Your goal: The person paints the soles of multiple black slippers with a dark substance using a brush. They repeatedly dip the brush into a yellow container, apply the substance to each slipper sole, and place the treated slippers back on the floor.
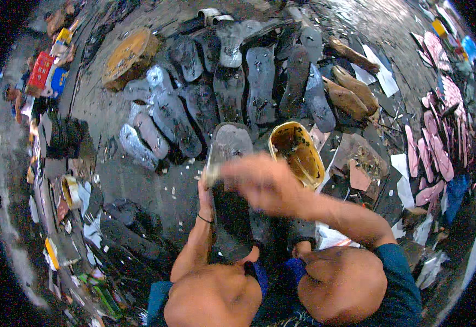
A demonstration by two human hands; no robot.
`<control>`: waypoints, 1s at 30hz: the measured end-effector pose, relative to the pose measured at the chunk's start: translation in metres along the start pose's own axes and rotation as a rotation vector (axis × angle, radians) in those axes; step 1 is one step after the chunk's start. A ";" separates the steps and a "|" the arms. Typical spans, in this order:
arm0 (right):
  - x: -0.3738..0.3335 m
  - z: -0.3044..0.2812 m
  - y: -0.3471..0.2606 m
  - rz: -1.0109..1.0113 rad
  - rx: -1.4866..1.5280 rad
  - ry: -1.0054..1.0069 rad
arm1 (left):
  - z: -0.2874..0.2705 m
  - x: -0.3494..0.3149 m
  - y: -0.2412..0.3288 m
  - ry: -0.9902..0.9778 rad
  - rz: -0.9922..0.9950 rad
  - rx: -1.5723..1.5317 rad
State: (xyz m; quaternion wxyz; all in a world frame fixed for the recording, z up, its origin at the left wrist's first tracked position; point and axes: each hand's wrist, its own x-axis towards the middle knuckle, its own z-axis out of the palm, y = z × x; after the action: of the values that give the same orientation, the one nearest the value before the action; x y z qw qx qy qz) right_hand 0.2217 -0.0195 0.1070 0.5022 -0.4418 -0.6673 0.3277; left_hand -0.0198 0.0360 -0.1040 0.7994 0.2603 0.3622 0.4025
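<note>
A long dark shoe sole (231, 143) stands propped in front of me, its lower end between my knees. My left hand (205, 197) grips it along its left edge; most of the fingers are hidden behind it. Across the upper half of the sole passes my right hand (265, 182), smeared by motion. Its fingers look closed, with a small pale thing at their tips that is too blurred to name. Just right of the sole sits a yellow tub (272, 146) with brownish residue inside.
Several dark, glossy soles (260, 82) lie spread beyond my hands, with brown shoe-shaped pieces (352, 90) at their right. A round wooden block (130, 59) is at the far left. Pink soles (437, 152) lie on the right, and scraps litter the ground.
</note>
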 end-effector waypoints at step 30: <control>-0.022 -0.048 0.044 0.312 -0.054 0.379 | 0.105 -0.020 0.038 -0.201 -0.173 -0.235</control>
State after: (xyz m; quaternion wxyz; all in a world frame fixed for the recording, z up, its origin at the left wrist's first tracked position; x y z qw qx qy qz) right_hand 0.2812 -0.0224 0.0728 0.5497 -0.6063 -0.4936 0.2944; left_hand 0.0375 0.0270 -0.0068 0.8882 0.1719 0.2520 0.3435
